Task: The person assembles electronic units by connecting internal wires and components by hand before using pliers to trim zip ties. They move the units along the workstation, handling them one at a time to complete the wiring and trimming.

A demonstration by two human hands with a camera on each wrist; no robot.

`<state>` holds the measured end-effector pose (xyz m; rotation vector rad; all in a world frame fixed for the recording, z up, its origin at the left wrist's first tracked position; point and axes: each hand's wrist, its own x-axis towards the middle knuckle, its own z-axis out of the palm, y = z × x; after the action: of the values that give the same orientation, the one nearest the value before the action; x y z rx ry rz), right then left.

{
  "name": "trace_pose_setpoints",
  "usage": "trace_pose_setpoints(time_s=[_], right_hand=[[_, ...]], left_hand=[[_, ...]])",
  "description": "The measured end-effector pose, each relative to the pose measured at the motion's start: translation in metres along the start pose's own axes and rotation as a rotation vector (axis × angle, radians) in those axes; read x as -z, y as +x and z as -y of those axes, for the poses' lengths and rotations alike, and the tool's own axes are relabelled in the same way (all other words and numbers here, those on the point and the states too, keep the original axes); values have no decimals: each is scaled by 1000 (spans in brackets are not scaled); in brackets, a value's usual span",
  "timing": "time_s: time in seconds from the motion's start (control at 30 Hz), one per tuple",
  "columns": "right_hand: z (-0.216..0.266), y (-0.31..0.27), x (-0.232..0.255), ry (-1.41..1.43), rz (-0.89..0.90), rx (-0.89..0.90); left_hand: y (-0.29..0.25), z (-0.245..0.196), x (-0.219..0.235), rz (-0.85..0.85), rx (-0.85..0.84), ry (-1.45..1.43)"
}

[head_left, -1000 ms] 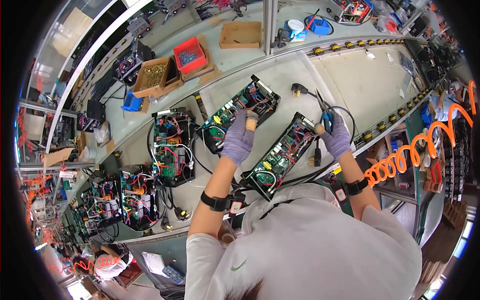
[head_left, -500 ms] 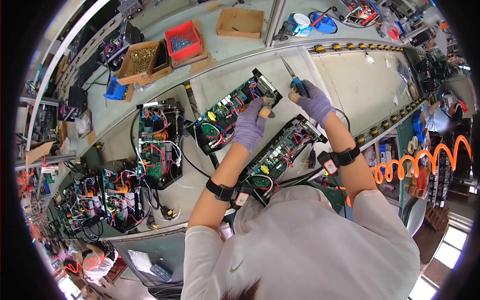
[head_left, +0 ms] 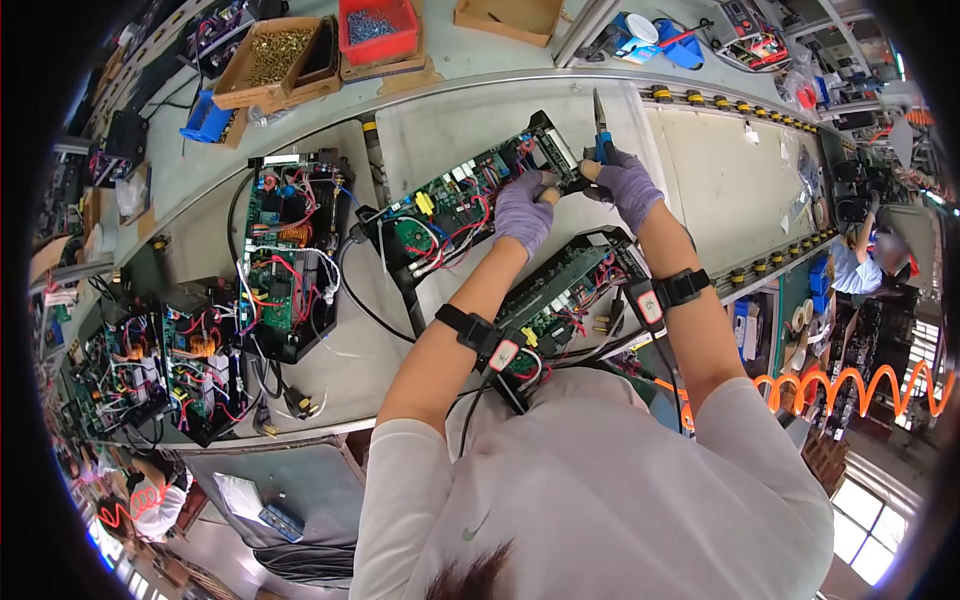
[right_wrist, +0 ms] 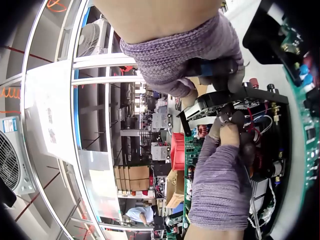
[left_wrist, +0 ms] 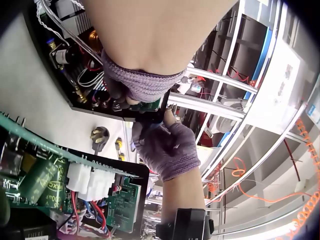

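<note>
An opened electronics unit [head_left: 450, 200] with a green circuit board and coloured wires lies slanted in front of me. My left hand [head_left: 525, 215], in a purple glove with bare fingertips, bends over its right end. In the right wrist view, the left thumb and fingers pinch together behind the end panel [right_wrist: 212, 102]; I cannot tell what small part is between them. My right hand [head_left: 632, 190], gloved alike, grips blue-handled long-nose pliers [head_left: 601, 130], tips pointing away from me. Its bare thumb tip is right at the panel's outer side, close to the left fingertips.
A second opened unit [head_left: 560, 295] lies nearer my body, under the forearms. More units [head_left: 290, 250] stand to the left with loose cables. A box of brass-coloured parts [head_left: 275, 55] and a red bin [head_left: 375, 30] stand on the shelf behind. An orange coiled hose [head_left: 860, 390] hangs at right.
My right hand has carried the pliers from beside the nearer unit up to the farther unit's right end. My left hand has shifted toward that same end. The head view has shifted too.
</note>
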<state>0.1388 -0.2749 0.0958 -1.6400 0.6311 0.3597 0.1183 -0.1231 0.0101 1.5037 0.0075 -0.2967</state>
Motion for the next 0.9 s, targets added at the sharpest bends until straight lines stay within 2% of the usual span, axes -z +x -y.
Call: trace_pose_setpoints(time_s=[0.27,0.47,0.57,0.67,0.77,0.87,0.9], right_hand=[[-7,0,-1,5,-6,37],[-17,11,-1,-10,-44,46],[-18,10,0,-24,-36,79],[-19,9,0,-32,3,137],[-19,8,-2,-82,2,177],[-19,6,-5,-90,-17,192],[-19,5,-5,-81,-25,195]], left_hand=[[2,-3,3,93,46,-133],[1,-3,2,72,68,-156],[1,3,0,48,9,-142],[0,-4,2,-17,-155,200],[-2,-11,1,-97,-224,382],[-3,-14,-1,-116,-177,361],[-2,-17,0,-117,-217,435]])
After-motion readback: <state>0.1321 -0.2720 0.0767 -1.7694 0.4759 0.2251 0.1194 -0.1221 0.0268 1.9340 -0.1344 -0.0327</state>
